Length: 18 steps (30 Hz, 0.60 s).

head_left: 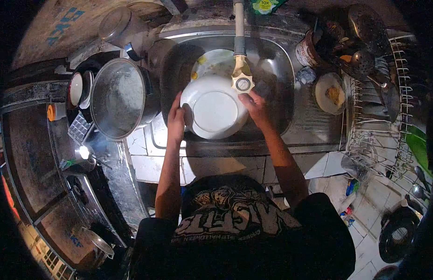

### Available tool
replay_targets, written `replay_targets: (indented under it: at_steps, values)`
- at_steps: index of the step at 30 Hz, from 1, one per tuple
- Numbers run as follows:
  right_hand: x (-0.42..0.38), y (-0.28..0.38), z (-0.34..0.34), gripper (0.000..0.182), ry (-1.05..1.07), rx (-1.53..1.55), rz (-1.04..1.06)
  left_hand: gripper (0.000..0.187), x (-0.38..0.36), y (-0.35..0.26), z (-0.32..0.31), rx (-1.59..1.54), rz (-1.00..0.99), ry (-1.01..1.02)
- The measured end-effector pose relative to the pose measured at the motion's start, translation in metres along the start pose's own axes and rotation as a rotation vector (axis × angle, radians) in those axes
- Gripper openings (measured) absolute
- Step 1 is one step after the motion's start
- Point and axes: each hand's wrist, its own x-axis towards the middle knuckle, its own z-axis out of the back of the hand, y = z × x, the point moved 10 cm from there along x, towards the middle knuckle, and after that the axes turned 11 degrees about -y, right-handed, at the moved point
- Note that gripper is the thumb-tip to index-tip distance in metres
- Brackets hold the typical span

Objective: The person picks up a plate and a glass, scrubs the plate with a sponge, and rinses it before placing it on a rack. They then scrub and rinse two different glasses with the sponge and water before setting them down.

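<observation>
A white bowl is held over the sink with its round foot facing up toward me. My left hand grips the bowl's left edge, fingers along the rim and thumb near the outer wall. At the right edge, my right hand holds the rim just below the faucet. Behind the bowl and partly covered by it, a pale plate with yellow bits lies in the sink.
Left of the sink stands a large metal pot. A small dish with yellowish scraps sits on the right drainboard, beside a utensil container. A wire dish rack stands farther right. The faucet pipe hangs low over the sink.
</observation>
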Motion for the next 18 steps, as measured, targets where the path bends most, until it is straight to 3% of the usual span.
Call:
replay_targets:
  at_steps: [4, 6, 9, 11, 15, 17, 18]
  values:
    - [-0.002, -0.002, 0.018, 0.055, -0.084, 0.243, -0.216, 0.04, 0.019, -0.006, -0.016, 0.038, -0.018, -0.055]
    - [0.001, -0.004, 0.034, 0.055, -0.179, 0.564, -0.331, 0.038, 0.027, -0.008, -0.037, 0.058, 0.018, -0.059]
    - [0.018, -0.024, 0.072, 0.04, -0.251, 0.613, -0.287, 0.038, 0.044, 0.0, -0.068, 0.061, 0.013, -0.048]
    - [0.03, -0.046, 0.093, 0.038, -0.305, 0.713, -0.324, 0.041, 0.045, 0.003, -0.098, -0.144, 0.027, 0.048]
    - [0.024, -0.005, 0.155, 0.036, -0.286, 0.275, 0.165, 0.04, 0.044, 0.024, -0.139, 0.018, -0.014, 0.201]
    - [-0.011, 0.059, 0.165, 0.039, -0.347, -0.507, 0.629, 0.03, 0.029, 0.023, -0.15, -0.038, -0.039, 0.221]
    - [-0.023, 0.078, 0.167, 0.039, -0.345, -0.504, 0.636, 0.027, 0.026, 0.047, -0.157, -0.063, 0.104, 0.283]
